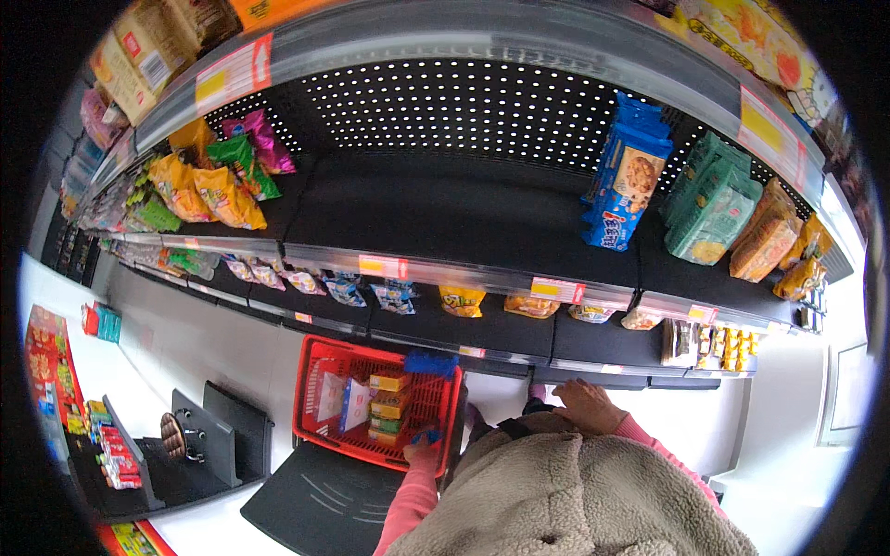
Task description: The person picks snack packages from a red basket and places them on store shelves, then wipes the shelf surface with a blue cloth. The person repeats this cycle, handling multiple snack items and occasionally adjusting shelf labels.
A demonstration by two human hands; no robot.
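From the head view, the left hand [425, 451] is gripping the rim of the red basket [320, 428], which is sitting below the shelves; the right hand [586, 405] is resting loose, empty, near the bottom shelf [593, 374]; keeping the basket level seems wise.

Basket [324, 357] set on the floor before the shelves [464, 269], boxes [389, 405] stacked in it, left hand [425, 451] at its near rim, right hand [586, 406] to its right

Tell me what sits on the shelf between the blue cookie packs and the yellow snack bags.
Nothing: in the head view, the shelf is bare between the blue cookie packs and yellow snack bags.
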